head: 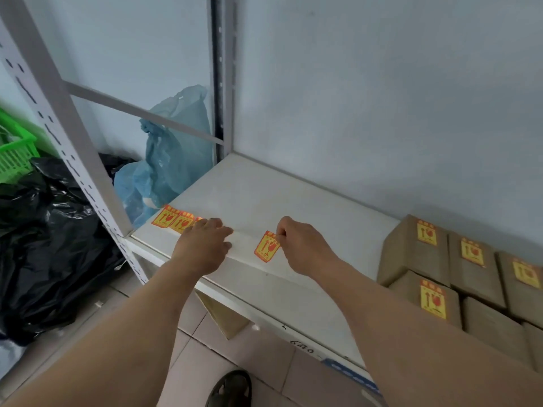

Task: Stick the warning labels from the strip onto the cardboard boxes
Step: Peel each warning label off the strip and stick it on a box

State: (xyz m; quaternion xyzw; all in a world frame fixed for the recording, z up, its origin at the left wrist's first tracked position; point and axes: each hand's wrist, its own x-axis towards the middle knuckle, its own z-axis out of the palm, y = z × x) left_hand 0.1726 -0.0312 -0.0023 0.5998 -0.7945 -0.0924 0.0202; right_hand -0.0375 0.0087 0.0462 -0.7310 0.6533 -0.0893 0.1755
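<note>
Right hand (299, 245): centre of the frame, fingertips pinching the top corner of one peeled label (266, 246), which hangs down from the pinch.
Left hand (205, 245): left of centre, fingers bent down, pressing the strip (176, 221) flat on the shelf (264, 195).
Cardboard boxes (417, 251): at the right edge of the frame, well apart from the label.
Bare box (493, 321): lower right, still without label; right hand is the nearer one.
Long axis: the label hangs roughly upright, a little tilted.
</note>
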